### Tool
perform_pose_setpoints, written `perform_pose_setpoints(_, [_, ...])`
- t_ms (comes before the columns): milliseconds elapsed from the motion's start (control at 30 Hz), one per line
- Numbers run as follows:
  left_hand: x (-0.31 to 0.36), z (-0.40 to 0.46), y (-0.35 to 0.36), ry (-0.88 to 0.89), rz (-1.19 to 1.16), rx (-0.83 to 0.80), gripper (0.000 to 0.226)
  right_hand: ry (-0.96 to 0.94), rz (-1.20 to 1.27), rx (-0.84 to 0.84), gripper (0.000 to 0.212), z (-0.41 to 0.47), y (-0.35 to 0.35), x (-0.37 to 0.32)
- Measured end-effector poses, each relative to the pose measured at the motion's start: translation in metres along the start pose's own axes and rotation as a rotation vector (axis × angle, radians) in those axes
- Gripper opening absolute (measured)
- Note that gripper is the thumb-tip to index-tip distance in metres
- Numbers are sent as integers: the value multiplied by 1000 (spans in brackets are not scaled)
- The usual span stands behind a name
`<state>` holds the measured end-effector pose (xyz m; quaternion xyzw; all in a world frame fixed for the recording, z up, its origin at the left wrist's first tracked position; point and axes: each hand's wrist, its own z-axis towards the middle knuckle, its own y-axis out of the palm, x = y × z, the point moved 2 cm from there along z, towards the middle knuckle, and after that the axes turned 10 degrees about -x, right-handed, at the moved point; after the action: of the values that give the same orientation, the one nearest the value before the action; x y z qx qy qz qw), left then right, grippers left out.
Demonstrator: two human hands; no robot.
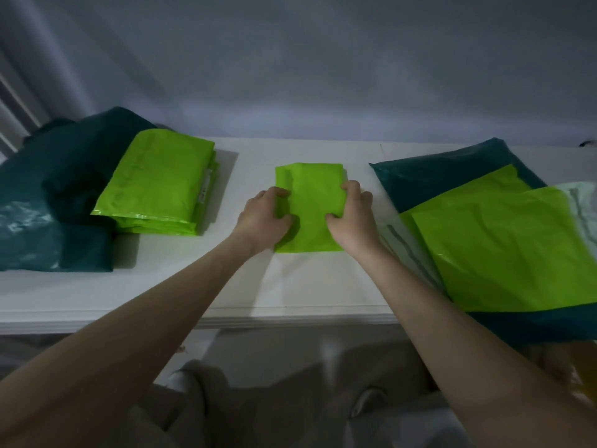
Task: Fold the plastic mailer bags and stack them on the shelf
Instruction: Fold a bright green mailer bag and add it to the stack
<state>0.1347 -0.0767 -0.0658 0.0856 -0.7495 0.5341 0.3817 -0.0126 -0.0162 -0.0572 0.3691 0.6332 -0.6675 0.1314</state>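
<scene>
Both hands, left hand (263, 218) and right hand (350, 210), pinch a folded green mailer (310, 205) by its sides; squaring edges before lifting toward the left stack (155, 185) should keep folds tight

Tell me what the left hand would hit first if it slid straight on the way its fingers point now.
The left hand points right, across the folded green mailer it grips. Going on, it would probably meet the right hand gripping the opposite edge, before the unfolded pile beyond.
</scene>
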Motion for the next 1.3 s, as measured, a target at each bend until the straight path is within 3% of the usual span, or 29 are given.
perform_pose_setpoints(133, [3,1,-8,58,-294,138,32,-13,98,16,55,1,0,-11])
perform_pose_setpoints(367, [2,3,-42,-2,-392,275,26,-98,116,1,55,6,-6,-38])
perform_pose_setpoints(567, [-13,-7,-89,52,-186,395,34,-198,138,5,56,12,11,-86])
perform_pose_setpoints(767, [-52,-22,-130,27,-31,443,39,-267,103,-80,43,18,46,-139])
perform_pose_setpoints(1167, [-114,-35,-173,-36,44,353,41,-294,16,-161,40,26,106,-187])
perform_pose_setpoints(1300, [-130,-28,-174,-51,164,275,45,-281,-123,-143,40,26,116,-191])
